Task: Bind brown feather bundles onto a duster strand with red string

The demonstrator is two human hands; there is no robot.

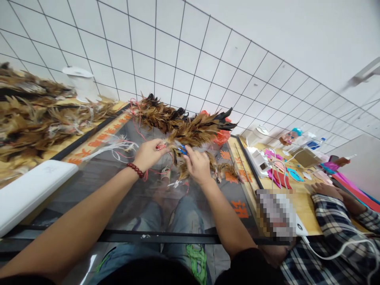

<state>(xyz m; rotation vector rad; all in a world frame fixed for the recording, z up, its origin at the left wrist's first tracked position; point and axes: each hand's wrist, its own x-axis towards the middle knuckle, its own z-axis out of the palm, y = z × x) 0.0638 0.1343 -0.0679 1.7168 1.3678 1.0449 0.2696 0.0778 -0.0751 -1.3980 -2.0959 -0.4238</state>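
In the head view, my left hand [151, 155] is closed in a pinch on the reddish bound end of a bunch of brown feathers [194, 130]. The bunch points away to the right, with black tips. My right hand [198, 164] is closed around a small blue-handled tool [182, 149], close to the bound end; its kind cannot be made out. A longer strip of brown and black feathers [157, 113] lies behind. Loose feathers [213, 166] and a small white tied piece [175, 184] are on the glass tabletop [97, 198] below my hands.
White strings [109, 148] lie left of my hands. Feather piles [26, 122], a white container [83, 83] and a long white box [38, 190] stand left. A red plastic bag [222, 136] is behind. At right are coloured pieces [279, 174] and a co-worker's plaid sleeve [332, 217].
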